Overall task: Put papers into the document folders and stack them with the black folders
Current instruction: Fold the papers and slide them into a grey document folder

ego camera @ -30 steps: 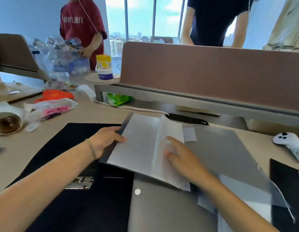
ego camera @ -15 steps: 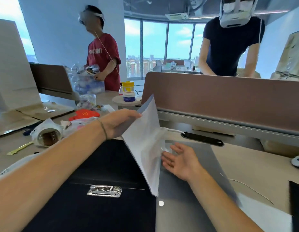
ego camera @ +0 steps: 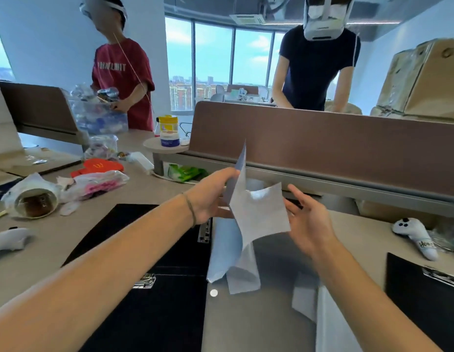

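My left hand grips a bundle of white papers by its upper edge and holds it upright above the desk. The lower sheets curl down onto a grey document folder lying flat in front of me. My right hand hovers just right of the papers with fingers spread, touching nothing that I can tell. An open black folder with metal clips lies left of the grey one. A second black folder with a clip sits at the right edge.
A brown partition runs across the back of the desk. Two people stand behind it. A tipped paper cup, plastic bags and a red item clutter the left. White controllers lie at the far right and the far left.
The papers lay flat on the folder under both hands a second ago. My left hand has lifted them upright, my right hand has come off them, and the view has tilted up.
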A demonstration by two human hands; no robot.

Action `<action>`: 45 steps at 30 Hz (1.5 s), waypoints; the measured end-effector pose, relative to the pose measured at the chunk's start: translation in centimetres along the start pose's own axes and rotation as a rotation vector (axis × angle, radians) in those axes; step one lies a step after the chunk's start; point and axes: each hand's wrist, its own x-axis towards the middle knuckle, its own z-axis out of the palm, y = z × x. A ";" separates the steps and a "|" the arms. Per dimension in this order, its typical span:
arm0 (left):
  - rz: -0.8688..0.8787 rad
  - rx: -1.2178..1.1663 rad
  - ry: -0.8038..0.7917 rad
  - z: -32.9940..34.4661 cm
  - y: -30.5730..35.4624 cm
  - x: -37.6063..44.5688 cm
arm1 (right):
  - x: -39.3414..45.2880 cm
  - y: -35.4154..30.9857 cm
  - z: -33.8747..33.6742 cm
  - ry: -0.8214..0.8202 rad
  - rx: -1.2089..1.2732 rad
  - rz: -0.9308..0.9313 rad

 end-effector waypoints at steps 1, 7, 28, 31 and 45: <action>-0.010 -0.005 0.009 1.1 -0.5 0.1 | -0.2 -0.2 -0.6 0.016 -0.039 -0.003; -0.109 0.080 0.053 7.3 -4.3 0.9 | -1.8 -0.9 -2.8 0.093 -0.251 0.001; -0.218 0.493 0.407 0.5 -8.8 6.4 | -0.6 1.2 -8.1 0.136 -0.924 0.064; -0.280 0.391 0.413 1.8 -6.5 5.5 | -0.3 2.0 -8.7 0.119 -1.015 0.090; -0.300 0.248 0.414 0.9 -6.6 7.5 | 1.1 3.8 -10.7 0.132 -0.968 0.138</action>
